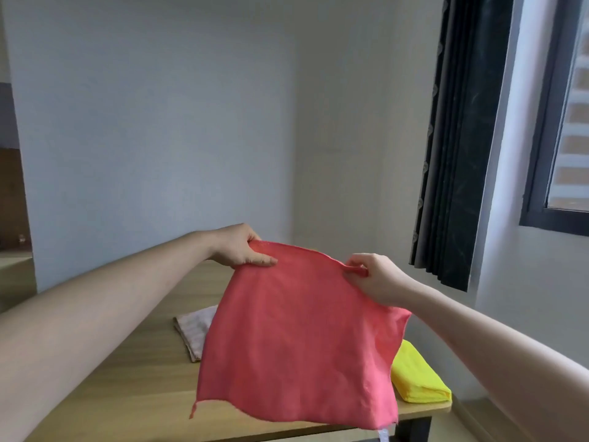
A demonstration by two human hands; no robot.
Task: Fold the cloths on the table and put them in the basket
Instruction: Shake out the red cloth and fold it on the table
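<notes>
The red cloth [296, 339] I hold hides part of the striped cloth [194, 330] and the yellow cloth [417, 381].

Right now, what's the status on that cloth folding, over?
Left hand and right hand each pinch a top corner of the red cloth, held up unfolded. Yellow cloth and pale cloth lie folded on the table. Basket not in view.

Coral-pink cloth [296, 339], yellow folded cloth [417, 381], pale beige striped cloth [194, 330], light wood table [134, 378], dark curtain [459, 138].
</notes>
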